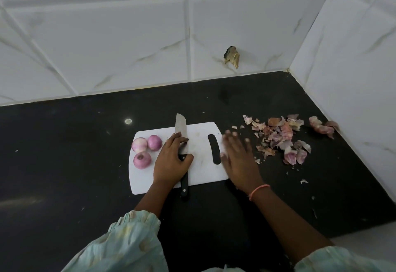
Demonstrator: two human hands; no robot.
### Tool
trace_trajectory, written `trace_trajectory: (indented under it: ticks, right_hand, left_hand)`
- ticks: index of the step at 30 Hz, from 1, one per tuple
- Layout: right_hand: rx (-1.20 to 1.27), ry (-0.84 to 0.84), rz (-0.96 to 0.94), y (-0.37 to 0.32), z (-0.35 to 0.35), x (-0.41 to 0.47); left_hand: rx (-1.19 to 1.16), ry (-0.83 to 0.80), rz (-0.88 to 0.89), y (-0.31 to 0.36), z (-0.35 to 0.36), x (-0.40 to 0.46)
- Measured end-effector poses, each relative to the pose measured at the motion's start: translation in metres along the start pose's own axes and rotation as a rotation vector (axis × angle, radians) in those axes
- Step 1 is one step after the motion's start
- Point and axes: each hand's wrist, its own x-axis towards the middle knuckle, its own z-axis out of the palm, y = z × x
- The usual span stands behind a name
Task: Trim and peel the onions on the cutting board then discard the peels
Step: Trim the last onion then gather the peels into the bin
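Three peeled pink onions sit together at the left end of the white cutting board. A knife with a black handle lies across the board's middle, blade pointing away from me. My left hand rests flat on the knife where blade meets handle, fingers fairly straight. My right hand is blurred, flat with spread fingers, at the board's right edge. A loose pile of onion peels lies on the black counter just right of that hand.
The black counter runs to white tiled walls behind and to the right. A few stray peel bits lie near the right wall. A chipped hole marks the back wall tile.
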Motion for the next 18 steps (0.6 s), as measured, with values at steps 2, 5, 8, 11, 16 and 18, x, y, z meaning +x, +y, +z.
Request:
trace_trajectory:
  ticks: [2,5,8,11,16,18]
  right_hand:
    - [-0.065,-0.161,-0.146,-0.006,0.007,-0.008]
    - [-0.11,-0.133,-0.023,0.014,0.004,-0.009]
    - [-0.039,-0.016,0.203,0.038,-0.015,-0.02]
    - [-0.041,-0.062,0.119,0.037,-0.031,-0.047]
    - [-0.238,-0.155,0.073,0.046,-0.021,-0.066]
    - [-0.21,-0.055,0.156,0.064,-0.025,-0.045]
  left_hand:
    - [0.0,-0.005,-0.002,0.0,-0.001,0.0]
    - [0.003,-0.014,0.002,0.001,-0.001,-0.001]
    - [-0.001,-0.008,0.0,0.003,-0.001,-0.001]
    - [0.002,-0.003,0.009,0.003,-0.001,0.0]
    - [0.009,0.001,0.002,0.006,-0.001,-0.001]
    - [0.017,0.0,-0.011,0.007,-0.001,-0.001]
